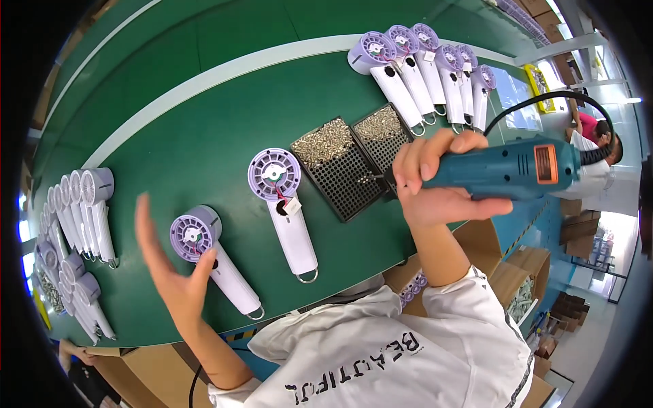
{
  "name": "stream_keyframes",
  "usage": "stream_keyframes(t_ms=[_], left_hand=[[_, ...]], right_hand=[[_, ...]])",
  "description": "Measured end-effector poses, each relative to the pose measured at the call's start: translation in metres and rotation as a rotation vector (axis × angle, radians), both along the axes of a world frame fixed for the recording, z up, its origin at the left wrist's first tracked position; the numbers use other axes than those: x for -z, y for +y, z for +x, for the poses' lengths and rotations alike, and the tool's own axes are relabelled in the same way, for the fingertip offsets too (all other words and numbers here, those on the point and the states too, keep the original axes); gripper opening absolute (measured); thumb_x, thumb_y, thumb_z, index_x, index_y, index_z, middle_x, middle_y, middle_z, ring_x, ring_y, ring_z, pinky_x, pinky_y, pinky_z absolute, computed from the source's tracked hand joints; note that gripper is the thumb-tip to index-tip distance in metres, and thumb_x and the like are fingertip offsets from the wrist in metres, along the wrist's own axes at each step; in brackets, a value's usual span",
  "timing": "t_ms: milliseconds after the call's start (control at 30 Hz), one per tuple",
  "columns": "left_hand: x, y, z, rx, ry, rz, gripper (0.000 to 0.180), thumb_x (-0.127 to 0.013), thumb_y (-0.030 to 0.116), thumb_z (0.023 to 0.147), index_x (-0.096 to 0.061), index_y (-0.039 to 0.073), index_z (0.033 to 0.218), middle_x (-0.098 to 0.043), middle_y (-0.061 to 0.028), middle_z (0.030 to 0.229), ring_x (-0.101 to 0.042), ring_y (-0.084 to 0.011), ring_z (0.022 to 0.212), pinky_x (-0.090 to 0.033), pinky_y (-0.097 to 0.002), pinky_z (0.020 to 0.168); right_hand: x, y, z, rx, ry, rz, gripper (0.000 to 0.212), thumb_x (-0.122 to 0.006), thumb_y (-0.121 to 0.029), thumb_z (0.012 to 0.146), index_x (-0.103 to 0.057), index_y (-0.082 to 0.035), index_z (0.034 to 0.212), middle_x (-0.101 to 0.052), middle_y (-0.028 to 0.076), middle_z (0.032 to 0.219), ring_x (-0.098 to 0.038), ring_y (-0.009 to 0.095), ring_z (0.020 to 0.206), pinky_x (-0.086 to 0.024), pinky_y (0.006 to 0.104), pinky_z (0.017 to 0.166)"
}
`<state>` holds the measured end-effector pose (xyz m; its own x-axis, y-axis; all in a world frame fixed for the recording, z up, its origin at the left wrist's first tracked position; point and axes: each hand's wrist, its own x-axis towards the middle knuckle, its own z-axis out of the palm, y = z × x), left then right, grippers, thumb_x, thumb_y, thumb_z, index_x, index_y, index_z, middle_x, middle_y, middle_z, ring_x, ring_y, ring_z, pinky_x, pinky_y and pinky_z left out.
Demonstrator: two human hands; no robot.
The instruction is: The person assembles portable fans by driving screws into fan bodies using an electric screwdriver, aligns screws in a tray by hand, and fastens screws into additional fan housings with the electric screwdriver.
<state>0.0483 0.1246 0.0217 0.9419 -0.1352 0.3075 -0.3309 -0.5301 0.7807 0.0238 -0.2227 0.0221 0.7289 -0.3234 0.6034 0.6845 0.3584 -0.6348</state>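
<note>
At far left we have a row of fans [97,187]. Our left hand [173,279] spreads wide, gripping nothing; its thumb overlaps the left fan [232,284], and we cannot tell whether they touch. That fan lies on the table [224,122]; a careless grab could snag its bare wires [199,243]. The middle fan [294,241] lies beside it. Then come the screw trays [345,194]: if our right hand [430,197], wrapped round the driver [500,170], dips, its bit [371,178] could scatter screws [323,146].
</note>
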Motion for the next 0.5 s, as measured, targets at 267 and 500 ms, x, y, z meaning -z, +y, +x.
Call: stream_keyframes(t_ms=[267,500], left_hand=[[0.033,-0.047,-0.012,0.051,0.197,-0.192,0.043,-0.071,0.013,0.088,-0.059,-0.002,0.126,-0.063,-0.0167,0.123,-0.061,-0.0262,0.115,-0.045,-0.0374,0.103],[0.023,-0.070,-0.022,0.092,0.281,-0.230,0.074,-0.088,0.010,0.066,-0.051,0.001,0.130,-0.053,-0.0145,0.131,-0.055,-0.0268,0.119,-0.044,-0.0373,0.105]], right_hand=[[0.012,-0.004,-0.002,-0.004,-0.026,-0.079,0.096,-0.048,-0.095,0.074,-0.047,-0.008,0.115,-0.054,0.008,0.077,-0.053,0.017,0.054,-0.044,0.0297,0.043],[0.019,-0.006,0.000,-0.003,0.003,-0.066,0.096,-0.045,-0.096,0.074,-0.047,-0.009,0.113,-0.053,0.007,0.076,-0.052,0.016,0.053,-0.044,0.0295,0.043]])
